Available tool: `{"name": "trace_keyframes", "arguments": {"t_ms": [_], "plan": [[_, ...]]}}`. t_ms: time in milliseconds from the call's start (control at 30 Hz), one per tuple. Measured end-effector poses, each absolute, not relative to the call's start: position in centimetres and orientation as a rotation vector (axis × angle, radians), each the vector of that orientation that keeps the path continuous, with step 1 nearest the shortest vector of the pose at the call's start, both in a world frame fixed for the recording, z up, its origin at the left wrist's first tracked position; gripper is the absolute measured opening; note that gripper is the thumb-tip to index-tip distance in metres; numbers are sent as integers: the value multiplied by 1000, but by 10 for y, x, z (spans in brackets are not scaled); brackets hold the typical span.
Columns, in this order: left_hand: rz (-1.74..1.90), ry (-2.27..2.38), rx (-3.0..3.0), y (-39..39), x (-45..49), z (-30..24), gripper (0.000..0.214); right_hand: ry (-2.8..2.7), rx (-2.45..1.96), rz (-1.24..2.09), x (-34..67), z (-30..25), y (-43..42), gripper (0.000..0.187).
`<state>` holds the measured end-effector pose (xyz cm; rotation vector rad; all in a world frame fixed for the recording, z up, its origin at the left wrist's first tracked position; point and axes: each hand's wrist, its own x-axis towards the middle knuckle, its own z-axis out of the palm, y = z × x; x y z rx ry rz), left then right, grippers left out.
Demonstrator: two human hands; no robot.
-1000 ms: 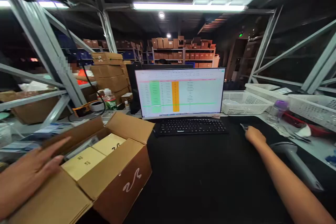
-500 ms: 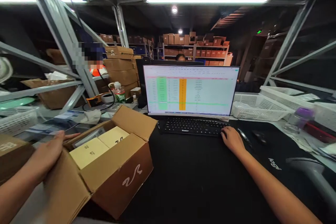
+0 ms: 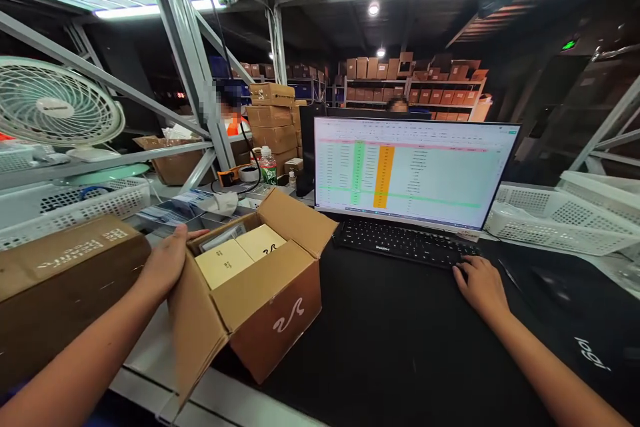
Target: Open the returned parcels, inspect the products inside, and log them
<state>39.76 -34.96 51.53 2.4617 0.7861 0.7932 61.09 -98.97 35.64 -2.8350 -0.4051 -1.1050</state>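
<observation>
An opened cardboard box [image 3: 270, 320] with a white squiggle printed on its side stands at the left of the black desk mat [image 3: 390, 340]. Inside lie two pale yellow boxes [image 3: 225, 265] and a clear plastic packet [image 3: 227, 237]. My left hand [image 3: 167, 263] is closed around the box's left edge by the raised flap; part of its fingers is hidden behind the cardboard. On the right end of the black keyboard [image 3: 390, 238] rests my right hand [image 3: 483, 283], fingers apart over the keys. Behind it, the monitor [image 3: 440, 173] displays a spreadsheet with green and orange columns.
Another brown carton [image 3: 60, 287] sits on the left, below a fan [image 3: 55, 107] and white baskets [image 3: 120, 197]. A mouse [image 3: 550, 283] lies right of my right hand, near a white basket [image 3: 545, 217]. People appear beyond the metal frame [image 3: 173, 47].
My view has swung left, bringing the fan into sight and shifting everything rightward. Both hands keep their places. The green column on screen is now narrower and nearer the orange one.
</observation>
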Motion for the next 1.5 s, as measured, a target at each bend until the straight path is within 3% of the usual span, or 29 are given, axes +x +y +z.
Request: {"name": "trace_keyframes", "arguments": {"t_ms": [233, 467, 567, 733, 867, 967, 1067, 1233, 1333, 1500], "plan": [[762, 688, 2378, -345, 394, 510, 57, -349, -2940, -893, 606, 367, -981, 44], [972, 547, 2771, -352, 386, 523, 58, -380, -2912, -912, 596, 374, -975, 45], [1006, 268, 2940, -374, 373, 532, 56, -443, -2793, -950, 588, 391, -957, 41], [746, -197, 2806, -410, 357, 529, 46, -940, -2321, -776, 537, 472, -865, 31], [928, -75, 2665, -422, 349, 519, 34, -1624, -2027, -373, 474, 536, -755, 34], [1048, -39, 2570, -424, 342, 513, 26, -1857, -1959, -286, 457, 557, -679, 42], [1085, -72, 2501, -422, 336, 508, 25, -1913, -2030, -266, 462, 565, -638, 38], [1159, -87, 2416, -419, 332, 500, 28, -1683, -1874, -388, 458, 575, -678, 41], [1163, -99, 2400, -421, 334, 499, 29, -1765, -1944, -222, 444, 569, -717, 46], [1118, 179, 2577, -410, 348, 524, 14, -1761, -2249, 56, 434, 546, -719, 21]]}}
